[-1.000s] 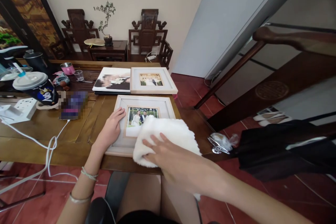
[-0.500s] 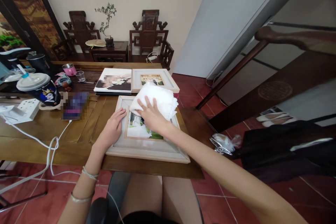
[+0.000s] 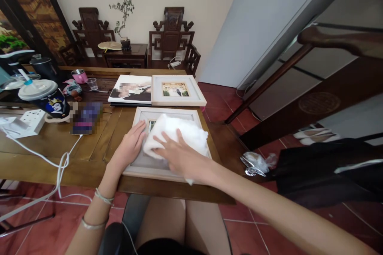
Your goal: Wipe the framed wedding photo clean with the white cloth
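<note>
Right hand (image 3: 182,157) presses the fluffy white cloth (image 3: 176,133) flat on the pale wooden picture frame (image 3: 143,169), mid-wipe; left hand (image 3: 130,147), fingers spread, steadies the frame's left edge.

1. The cloth (image 3: 176,133) is plain white and fluffy.
2. The frame (image 3: 140,167) under it is pale cream with a thin tan inner line.
3. The far frame (image 3: 194,95) has the same cream colour.
4. The table (image 3: 89,147) is brown wood.
5. The cup (image 3: 50,101) is dark blue with a white lid.
6. The floor (image 3: 239,223) is red tile.
</note>
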{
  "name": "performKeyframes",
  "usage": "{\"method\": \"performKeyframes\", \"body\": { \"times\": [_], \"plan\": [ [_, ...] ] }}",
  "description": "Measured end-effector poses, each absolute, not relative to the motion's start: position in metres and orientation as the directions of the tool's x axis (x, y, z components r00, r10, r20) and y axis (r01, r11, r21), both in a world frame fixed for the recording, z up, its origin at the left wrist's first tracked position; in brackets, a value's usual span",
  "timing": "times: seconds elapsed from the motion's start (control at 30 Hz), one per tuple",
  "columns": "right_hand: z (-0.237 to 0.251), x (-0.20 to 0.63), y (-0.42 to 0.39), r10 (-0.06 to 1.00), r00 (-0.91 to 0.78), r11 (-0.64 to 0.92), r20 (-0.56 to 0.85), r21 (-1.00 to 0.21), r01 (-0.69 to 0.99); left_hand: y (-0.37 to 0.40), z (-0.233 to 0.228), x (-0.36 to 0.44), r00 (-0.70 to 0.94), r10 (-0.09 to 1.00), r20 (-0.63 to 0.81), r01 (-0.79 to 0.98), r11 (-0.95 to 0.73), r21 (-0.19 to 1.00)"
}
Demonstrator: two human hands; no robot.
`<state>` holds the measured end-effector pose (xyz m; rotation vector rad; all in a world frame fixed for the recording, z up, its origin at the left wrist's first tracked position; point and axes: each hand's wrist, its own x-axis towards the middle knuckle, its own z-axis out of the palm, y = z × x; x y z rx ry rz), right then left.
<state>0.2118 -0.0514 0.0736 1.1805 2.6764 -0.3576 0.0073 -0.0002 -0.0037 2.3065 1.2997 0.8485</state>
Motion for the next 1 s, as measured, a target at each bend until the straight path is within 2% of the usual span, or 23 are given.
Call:
{"method": "performKeyframes", "body": {
  "times": [0.1,0.23,0.37,0.47,0.57,0.67,0.77,0.87,1.0],
  "plan": [
    [0.050,0.197,-0.019,0.784,-0.601,0.605,-0.156,-0.031,0.796,-0.004,0.003,0.008,0.413,0.863,0.290,0.627,-0.500,0.597],
    [0.041,0.182,0.014,0.813,-0.582,0.582,-0.007,0.045,0.812,-0.006,0.006,0.007,0.420,0.862,0.283,0.606,-0.498,0.620],
    [0.047,0.174,0.005,0.765,-0.642,0.643,-0.041,0.072,0.762,-0.006,0.005,0.007,0.406,0.866,0.291,0.594,-0.492,0.637],
    [0.053,0.177,-0.028,0.679,-0.725,0.732,-0.115,0.031,0.680,-0.006,0.003,0.006,0.402,0.869,0.290,0.599,-0.488,0.635],
    [0.063,0.191,-0.062,0.602,-0.774,0.778,-0.197,-0.072,0.624,-0.007,0.003,0.006,0.401,0.875,0.270,0.622,-0.476,0.622],
    [0.080,0.214,-0.080,0.592,-0.756,0.739,-0.281,-0.185,0.648,-0.007,0.000,0.006,0.397,0.881,0.258,0.652,-0.469,0.596],
    [0.097,0.238,-0.085,0.589,-0.734,0.698,-0.339,-0.244,0.673,-0.005,-0.003,0.007,0.394,0.882,0.259,0.679,-0.469,0.564],
    [0.102,0.248,-0.083,0.595,-0.732,0.678,-0.332,-0.282,0.679,-0.003,-0.005,0.008,0.395,0.876,0.276,0.687,-0.481,0.545],
    [0.084,0.234,-0.068,0.601,-0.753,0.679,-0.267,-0.326,0.657,-0.002,-0.004,0.009,0.394,0.863,0.315,0.671,-0.505,0.543]
  ]
}}
